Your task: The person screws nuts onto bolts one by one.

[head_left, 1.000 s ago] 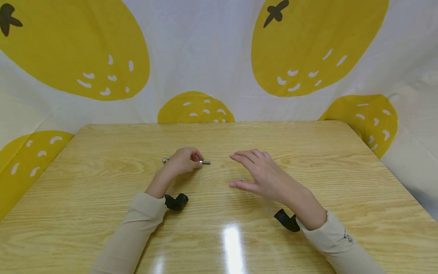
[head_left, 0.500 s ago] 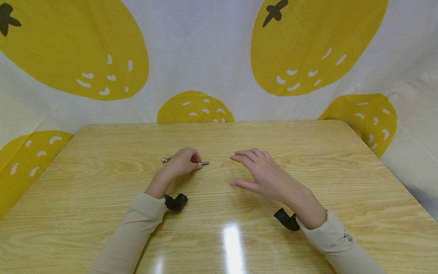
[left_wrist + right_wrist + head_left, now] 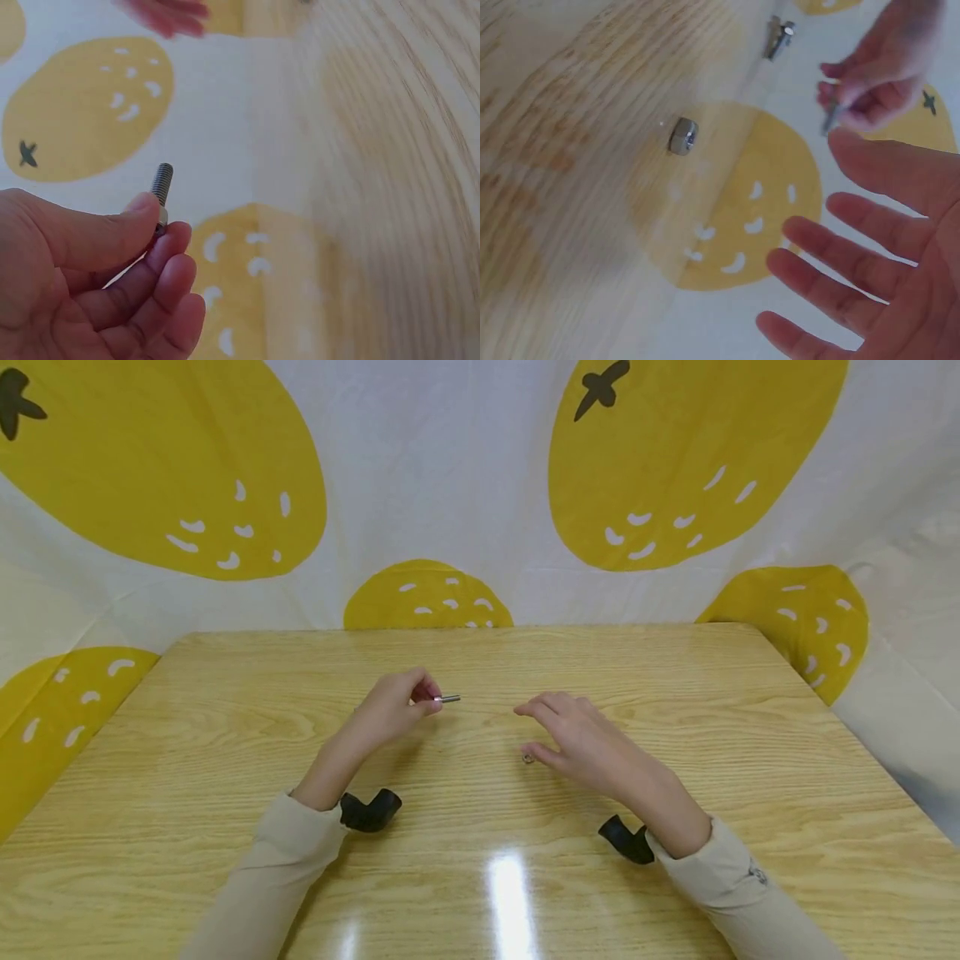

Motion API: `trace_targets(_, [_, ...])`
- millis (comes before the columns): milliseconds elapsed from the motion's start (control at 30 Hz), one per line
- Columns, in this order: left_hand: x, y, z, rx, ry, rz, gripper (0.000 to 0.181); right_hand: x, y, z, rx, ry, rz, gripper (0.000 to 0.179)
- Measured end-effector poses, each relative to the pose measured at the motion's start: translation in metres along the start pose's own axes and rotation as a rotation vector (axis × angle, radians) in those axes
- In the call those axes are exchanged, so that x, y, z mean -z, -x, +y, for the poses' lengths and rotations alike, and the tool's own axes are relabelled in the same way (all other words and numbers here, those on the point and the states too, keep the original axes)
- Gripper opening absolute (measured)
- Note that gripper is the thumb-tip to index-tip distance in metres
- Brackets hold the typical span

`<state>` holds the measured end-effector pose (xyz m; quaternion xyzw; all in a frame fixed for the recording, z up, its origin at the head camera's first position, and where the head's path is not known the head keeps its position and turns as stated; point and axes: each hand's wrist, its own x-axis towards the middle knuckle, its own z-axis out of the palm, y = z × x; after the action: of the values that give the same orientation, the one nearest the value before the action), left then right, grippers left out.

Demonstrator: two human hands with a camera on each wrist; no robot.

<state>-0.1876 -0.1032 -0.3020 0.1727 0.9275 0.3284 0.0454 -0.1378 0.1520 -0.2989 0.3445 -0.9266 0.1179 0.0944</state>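
My left hand (image 3: pixel 390 706) pinches a metal bolt (image 3: pixel 163 184) between thumb and fingertips. The bolt's threaded shank points away from the hand, toward the right in the head view, and it is held up off the tabletop. My right hand (image 3: pixel 585 739) hovers over the table with fingers spread and holds nothing. Close to its thumb, a small hex nut (image 3: pixel 528 758) lies on the wood; the right wrist view shows this nut (image 3: pixel 683 136) clearly. Another bolt (image 3: pixel 781 40) rests on the table beyond the nut, mostly hidden behind the left hand in the head view.
The wooden table (image 3: pixel 480 660) stretches around both hands. A white curtain (image 3: pixel 435 468) with yellow fruit prints hangs at its far edge. Black wrist mounts (image 3: pixel 371 812) sit below both wrists, close to the tabletop.
My left hand has lifted the bolt and moved slightly away from me, covering the other bolt in the head view. My right hand has shifted a little rightward, its thumb now nearer the fingers.
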Motion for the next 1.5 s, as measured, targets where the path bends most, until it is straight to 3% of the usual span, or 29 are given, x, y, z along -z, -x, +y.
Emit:
trace_targets(233, [0.004,0.020,0.024,-0.118,0.063,0.051,0.012,-0.008,-0.003,0.003,-0.167,-0.179,-0.265,0.036])
trace_targets(367, [0.007,0.032,0.034,-0.156,0.102,0.069,0.011,-0.013,-0.007,0.005,-0.229,-0.239,-0.342,0.033])
trace_targets(667, [0.009,0.046,0.052,-0.191,0.155,0.062,0.010,-0.023,-0.017,0.007,-0.240,-0.218,-0.378,0.016])
trace_targets(833, [0.010,0.049,0.056,-0.196,0.155,0.064,0.009,-0.025,-0.019,0.005,-0.246,-0.219,-0.386,0.005])
trace_targets(1167, [0.010,0.050,0.054,-0.184,0.153,0.064,0.010,-0.027,-0.018,0.008,-0.260,-0.283,-0.401,0.005])
trace_targets(1300, [0.010,0.050,0.053,-0.183,0.161,0.074,0.010,-0.023,-0.016,0.011,-0.258,-0.420,-0.378,0.006])
trace_targets(1500, [0.011,0.051,0.054,-0.198,0.178,0.070,0.011,-0.003,-0.013,0.009,-0.164,-0.722,-0.246,0.011])
